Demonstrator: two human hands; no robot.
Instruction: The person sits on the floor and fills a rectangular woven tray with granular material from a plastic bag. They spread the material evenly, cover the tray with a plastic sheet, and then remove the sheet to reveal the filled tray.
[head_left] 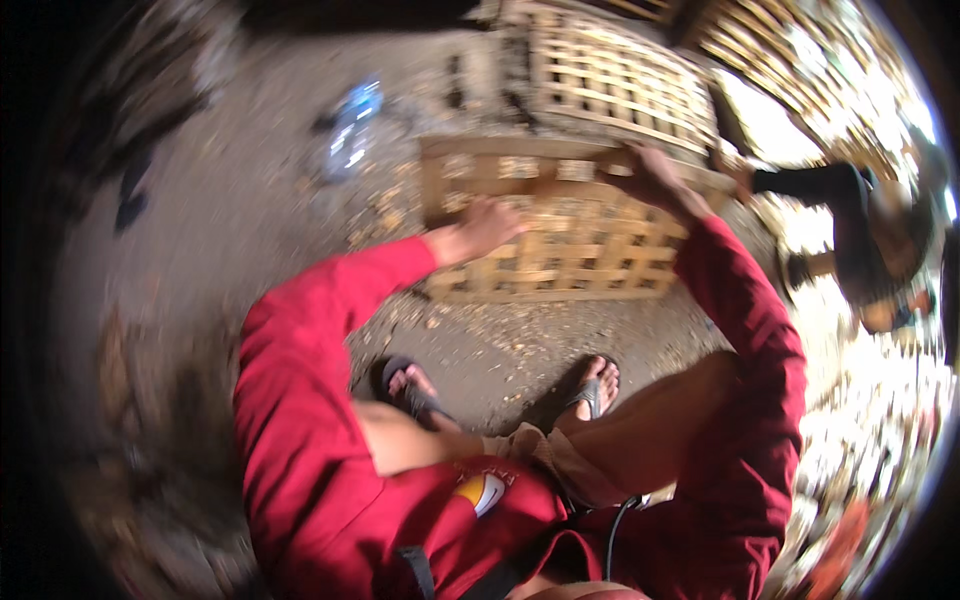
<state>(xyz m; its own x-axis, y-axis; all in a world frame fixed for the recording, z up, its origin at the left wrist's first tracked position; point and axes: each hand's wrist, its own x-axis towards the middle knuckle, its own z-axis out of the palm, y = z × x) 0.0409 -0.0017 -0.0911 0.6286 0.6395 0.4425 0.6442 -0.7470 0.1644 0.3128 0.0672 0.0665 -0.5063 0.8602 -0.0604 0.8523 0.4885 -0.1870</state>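
Observation:
A slatted wooden crate (560,232) with a woven lattice rests on the dirt floor in front of my feet, a plain board along its far side. My left hand (482,228) is over the crate's left part, its fingers stretched loosely toward the right. At the far board, toward the right end, is my right hand (652,182), with thumb and fingers apart. Motion blur hides whether either hand touches the wood. I see nothing held in either one.
Behind the crate lies another lattice crate (625,75). A clear blue-tinted plastic bottle (355,125) is on the floor at the far left. Another person (860,225) is close by on the right. Pale chips are scattered around my sandalled feet (595,388).

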